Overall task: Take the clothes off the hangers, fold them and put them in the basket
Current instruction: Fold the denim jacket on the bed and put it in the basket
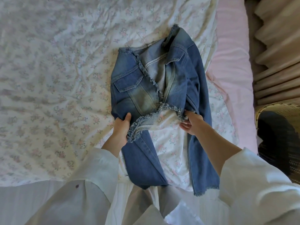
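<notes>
A blue denim jacket [164, 82] with frayed edges lies face up on the bed, collar pointing away from me. Both long sleeves run down toward me and hang over the bed's near edge. My left hand [121, 127] grips the jacket's lower left hem, thumb on top of the denim. My right hand [192, 123] holds the frayed hem at the lower right, fingers tucked under the fabric. A woven wicker basket [279, 109] stands at the right beside the bed, with something dark inside it. No hanger is in view.
The bed is covered by a white floral sheet [53, 75], with a pink sheet [230, 65] along its right side. Beige curtains [276, 46] hang at the far right behind the basket. My white sleeves fill the bottom of the view.
</notes>
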`<state>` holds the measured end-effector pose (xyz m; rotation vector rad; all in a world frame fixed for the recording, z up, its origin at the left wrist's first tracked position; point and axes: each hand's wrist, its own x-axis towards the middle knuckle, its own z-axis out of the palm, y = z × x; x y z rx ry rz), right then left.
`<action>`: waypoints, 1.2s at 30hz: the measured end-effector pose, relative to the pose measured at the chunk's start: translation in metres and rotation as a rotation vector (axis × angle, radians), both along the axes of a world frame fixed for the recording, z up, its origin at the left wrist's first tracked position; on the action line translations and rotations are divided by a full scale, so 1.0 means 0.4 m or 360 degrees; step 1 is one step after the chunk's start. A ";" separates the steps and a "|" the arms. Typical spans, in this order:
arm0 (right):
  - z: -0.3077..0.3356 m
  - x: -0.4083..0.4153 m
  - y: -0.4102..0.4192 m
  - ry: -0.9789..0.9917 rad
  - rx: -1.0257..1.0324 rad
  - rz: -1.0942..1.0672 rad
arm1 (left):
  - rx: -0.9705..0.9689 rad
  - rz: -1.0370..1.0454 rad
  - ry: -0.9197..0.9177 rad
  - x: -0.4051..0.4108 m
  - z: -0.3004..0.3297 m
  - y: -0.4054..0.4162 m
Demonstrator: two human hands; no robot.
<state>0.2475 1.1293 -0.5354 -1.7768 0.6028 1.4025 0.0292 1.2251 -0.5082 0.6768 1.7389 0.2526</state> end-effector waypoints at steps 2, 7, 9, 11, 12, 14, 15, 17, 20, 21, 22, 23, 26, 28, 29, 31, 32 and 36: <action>-0.013 0.002 0.005 -0.0109 0.0116 -0.0190 | -0.0021 0.0086 -0.0057 -0.001 0.004 0.002; 0.010 0.027 0.014 -0.0292 0.0285 -0.0374 | -0.0108 0.0397 -0.0370 0.006 0.025 0.017; 0.036 0.054 0.015 -0.0396 0.0284 -0.0519 | -0.0040 0.0459 -0.0386 0.007 0.029 0.026; 0.071 0.093 0.016 -0.0516 0.0226 -0.0613 | 0.0031 0.0497 -0.0364 0.004 0.033 0.039; 0.088 0.112 0.017 -0.0593 0.0203 -0.0648 | 0.0067 0.0494 -0.0317 0.003 0.033 0.046; 0.119 0.145 0.014 -0.0813 0.0129 -0.0641 | 0.0182 0.0322 -0.0033 0.008 0.040 0.054; 0.132 0.159 0.011 -0.0930 0.0054 -0.0578 | 0.0237 0.0111 0.0190 0.011 0.044 0.052; 0.150 0.173 -0.007 -0.1145 -0.0114 -0.0400 | 0.0309 -0.0379 0.0582 0.019 0.061 0.031; 0.150 0.176 -0.046 -0.1282 -0.0292 -0.0141 | 0.0225 -0.0882 0.0687 0.018 0.052 -0.003; 0.144 0.175 -0.058 -0.1273 -0.0341 -0.0054 | 0.0150 -0.0981 0.0668 0.017 0.039 -0.011; 0.137 0.174 -0.065 -0.1246 -0.0379 0.0033 | 0.0077 -0.1055 0.0644 0.016 0.028 -0.017; 0.129 0.171 -0.069 -0.1208 -0.0403 0.0137 | 0.0015 -0.1084 0.0619 0.015 0.017 -0.022; 0.112 0.139 -0.065 -0.1233 -0.0538 0.0759 | -0.0031 -0.1036 0.0639 0.007 -0.005 -0.027; 0.102 0.110 -0.055 -0.1400 -0.0638 0.1209 | -0.0007 -0.0964 0.0667 -0.006 -0.016 -0.023; 0.094 0.095 -0.047 -0.1483 -0.0654 0.1386 | 0.0021 -0.0898 0.0672 -0.015 -0.020 -0.017; 0.084 0.070 -0.028 -0.1592 -0.0631 0.1600 | 0.0086 -0.0707 0.0675 -0.033 -0.024 -0.002; 0.085 0.058 -0.016 -0.1627 -0.0583 0.1621 | 0.0104 -0.0611 0.0669 -0.044 -0.028 0.007; 0.085 -0.007 0.032 -0.1801 -0.0157 0.1653 | -0.0071 -0.0479 0.0736 -0.096 -0.049 0.035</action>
